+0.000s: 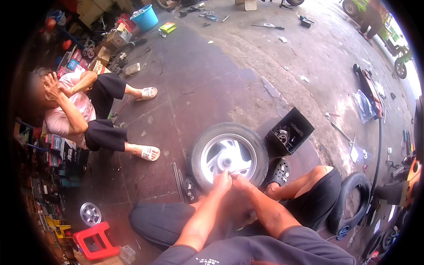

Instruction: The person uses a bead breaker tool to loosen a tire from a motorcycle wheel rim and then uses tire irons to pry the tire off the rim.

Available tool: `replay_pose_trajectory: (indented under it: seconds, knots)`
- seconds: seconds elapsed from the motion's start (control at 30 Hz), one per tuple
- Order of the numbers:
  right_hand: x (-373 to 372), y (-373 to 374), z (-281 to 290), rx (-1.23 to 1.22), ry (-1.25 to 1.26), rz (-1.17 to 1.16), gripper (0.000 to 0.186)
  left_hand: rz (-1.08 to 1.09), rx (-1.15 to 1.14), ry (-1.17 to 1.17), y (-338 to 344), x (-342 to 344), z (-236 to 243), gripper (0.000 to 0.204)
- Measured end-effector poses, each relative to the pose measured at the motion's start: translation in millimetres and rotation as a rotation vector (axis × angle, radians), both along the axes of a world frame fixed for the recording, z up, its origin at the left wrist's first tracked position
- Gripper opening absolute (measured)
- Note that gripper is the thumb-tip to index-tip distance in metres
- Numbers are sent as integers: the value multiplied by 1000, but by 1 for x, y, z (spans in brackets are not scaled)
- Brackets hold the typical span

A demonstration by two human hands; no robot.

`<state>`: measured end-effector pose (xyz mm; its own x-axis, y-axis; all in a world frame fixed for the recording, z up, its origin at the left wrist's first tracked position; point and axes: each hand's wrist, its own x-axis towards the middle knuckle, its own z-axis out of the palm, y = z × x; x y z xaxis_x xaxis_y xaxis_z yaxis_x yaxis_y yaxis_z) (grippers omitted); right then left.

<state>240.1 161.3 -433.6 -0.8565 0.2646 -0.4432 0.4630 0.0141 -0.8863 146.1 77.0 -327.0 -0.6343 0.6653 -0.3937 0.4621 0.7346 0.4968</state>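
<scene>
Dark shirt (274,251) spans the lower edge. Beyond, the floor (176,104) carries a tyred wheel (230,152) between 2 dark clogs (280,172), face up, its axle line aimed toward the camera. Left hand (222,180) and right hand (241,181) nearly meet at its near side, fingers bunched; what either grip pinches, I cannot tell.

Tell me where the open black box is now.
In the head view, the black box is right of centre, beside the right edge of the wheel and just beyond the right shoe.
</scene>
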Motion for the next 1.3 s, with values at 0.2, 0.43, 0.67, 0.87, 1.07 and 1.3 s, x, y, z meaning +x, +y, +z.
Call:
replay_pose_trajectory:
  seconds: [0.2, 0.43, 0.67, 0.87, 1.07, 1.3]
  knots:
    - [-4, 2, 23, -50, -1, 1, 38, 156, 86, -78, -15, 7, 6, 25]
    - [-7, 4, 74, 10, -180, 4, 38, 93, 25, 96, -21, 2, -2, 21]
    - [-11, -4, 73, -11, -85, 45, 38, 84, 18, 107, -24, -1, -2, 22]
    - [-5, 1, 17, -47, -92, -46, 38, 41, 26, 14, -13, -1, 20, 26]
    - [-4, -3, 26, -189, -64, 8, 36, 18, 24, 146, -22, -4, 10, 17]
    - [-5, -6, 55, -129, -20, -31, 40, 89, -51, 40, -16, -6, 0, 18]
